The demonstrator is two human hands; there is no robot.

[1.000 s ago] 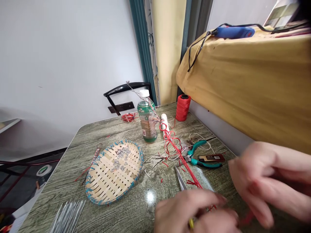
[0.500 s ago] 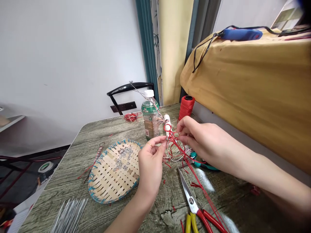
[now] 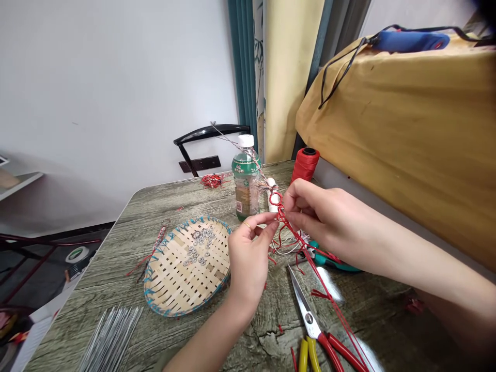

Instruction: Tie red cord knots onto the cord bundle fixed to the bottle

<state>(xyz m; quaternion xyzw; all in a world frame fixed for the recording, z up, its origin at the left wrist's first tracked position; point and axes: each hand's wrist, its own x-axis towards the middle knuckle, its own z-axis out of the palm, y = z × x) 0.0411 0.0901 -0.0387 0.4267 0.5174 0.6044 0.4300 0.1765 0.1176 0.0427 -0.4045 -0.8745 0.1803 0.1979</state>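
Note:
My left hand (image 3: 250,258) pinches red cord (image 3: 298,243) between thumb and fingers, just left of a knotted bunch. My right hand (image 3: 321,219) pinches the same red cord from the right, fingers closed, above the table (image 3: 116,243). The strands run down and right across the table toward its near edge. A thin wire rod wrapped with cord leans up past the green bottle (image 3: 245,181) behind my hands.
A woven tray (image 3: 174,279) holds several small metal rings. Scissors (image 3: 310,320) with red and yellow handles lie near the front; teal pliers (image 3: 333,261) sit under my right wrist. A red thread spool (image 3: 305,164), metal rods (image 3: 110,338) and a yellow-covered surface (image 3: 406,134) are nearby.
Both hands rose from the near table edge to the knotted cord by the bottle and took hold of it. The view shifted slightly left.

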